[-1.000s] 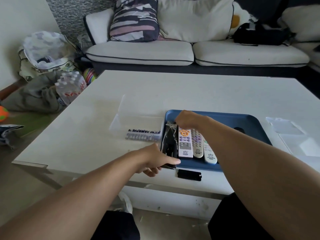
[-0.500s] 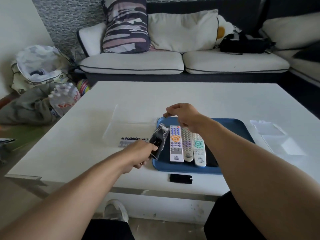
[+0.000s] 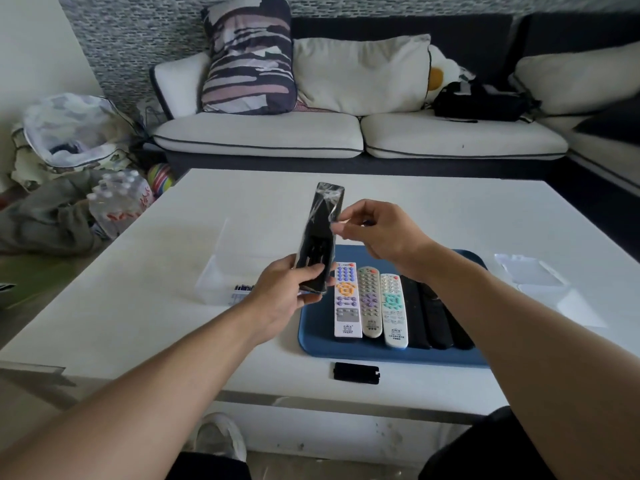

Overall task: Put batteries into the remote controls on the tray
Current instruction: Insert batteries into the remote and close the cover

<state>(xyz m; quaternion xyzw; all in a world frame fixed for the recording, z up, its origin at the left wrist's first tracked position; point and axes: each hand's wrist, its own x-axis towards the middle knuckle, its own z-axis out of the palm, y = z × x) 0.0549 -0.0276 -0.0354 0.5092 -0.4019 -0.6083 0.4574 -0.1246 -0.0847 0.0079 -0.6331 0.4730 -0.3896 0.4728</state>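
Note:
My left hand (image 3: 282,295) grips the lower end of a black remote (image 3: 318,237) wrapped in clear plastic and holds it upright above the table. My right hand (image 3: 379,230) pinches the plastic wrap at the remote's right edge. Below them the blue tray (image 3: 322,344) holds three white remotes (image 3: 369,303) side by side and several black remotes (image 3: 433,317) to their right. A row of batteries (image 3: 240,293) lies in a clear box (image 3: 216,271) left of the tray, partly hidden by my left hand. A black battery cover (image 3: 356,373) lies on the table in front of the tray.
The white coffee table (image 3: 145,299) carries clear plastic pieces (image 3: 533,275) at the right. A sofa with cushions (image 3: 360,129) stands behind it. Bags, cloth and a pack of water bottles (image 3: 117,199) lie on the floor at the left.
My left hand has lifted the wrapped black remote off the tray and raised it upright. My right hand has come up from the tray and taken the plastic wrap.

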